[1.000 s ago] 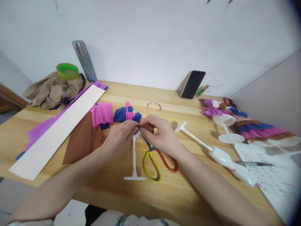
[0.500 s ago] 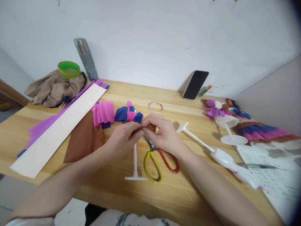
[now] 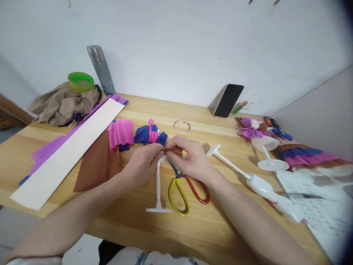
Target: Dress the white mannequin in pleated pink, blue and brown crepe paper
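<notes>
Hands (image 3: 145, 160) both pinching brown strip (image 3: 175, 151), capped flask (image 3: 103, 73) near wall (image 3: 165, 55), contents hidden

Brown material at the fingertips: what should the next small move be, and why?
Probably one more small fold of the brown material by the right hand, against the left hand: both hands pinch it, and it looks bunched there, though fingers hide much of it.

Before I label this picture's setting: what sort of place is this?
Probably a craft desk against a wall, at home or elsewhere I can't tell: the pinched brown strip, pink ruffled strip and scissors suggest handiwork.
</notes>
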`<control>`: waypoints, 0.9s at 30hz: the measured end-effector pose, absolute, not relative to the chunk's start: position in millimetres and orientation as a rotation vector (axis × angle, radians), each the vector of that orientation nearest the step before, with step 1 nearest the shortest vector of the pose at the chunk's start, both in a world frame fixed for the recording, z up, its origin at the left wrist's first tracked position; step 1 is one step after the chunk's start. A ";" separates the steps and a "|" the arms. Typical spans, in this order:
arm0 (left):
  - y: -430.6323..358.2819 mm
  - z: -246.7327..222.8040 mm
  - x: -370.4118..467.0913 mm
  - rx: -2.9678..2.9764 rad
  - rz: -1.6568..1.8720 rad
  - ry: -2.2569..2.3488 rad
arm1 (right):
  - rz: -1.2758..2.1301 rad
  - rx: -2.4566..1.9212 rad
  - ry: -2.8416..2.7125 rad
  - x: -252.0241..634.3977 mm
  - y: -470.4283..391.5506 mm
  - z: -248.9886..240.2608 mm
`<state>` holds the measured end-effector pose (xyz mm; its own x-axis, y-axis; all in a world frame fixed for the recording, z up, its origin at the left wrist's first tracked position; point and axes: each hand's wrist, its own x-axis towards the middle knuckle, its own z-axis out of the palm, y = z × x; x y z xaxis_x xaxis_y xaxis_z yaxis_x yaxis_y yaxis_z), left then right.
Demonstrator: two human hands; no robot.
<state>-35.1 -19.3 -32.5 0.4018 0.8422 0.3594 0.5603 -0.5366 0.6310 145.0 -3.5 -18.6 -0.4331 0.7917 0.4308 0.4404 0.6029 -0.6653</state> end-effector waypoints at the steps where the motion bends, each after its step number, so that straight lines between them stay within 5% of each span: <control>1: -18.8 -33.3 -35.2 2.258 0.942 1.208 | 0.600 -0.978 -2.092 145.0 -3.5 -18.9; 27: -17.8 -23.9 -36.3 2.008 1.200 1.194 | 0.838 -1.020 -1.903 148.1 0.8 -21.4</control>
<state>-36.3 -17.8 -23.9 0.2229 0.8752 0.4294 0.4246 -0.4837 0.7654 148.1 0.8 -21.4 -0.3528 0.8731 0.3364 0.3414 0.4548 -0.8225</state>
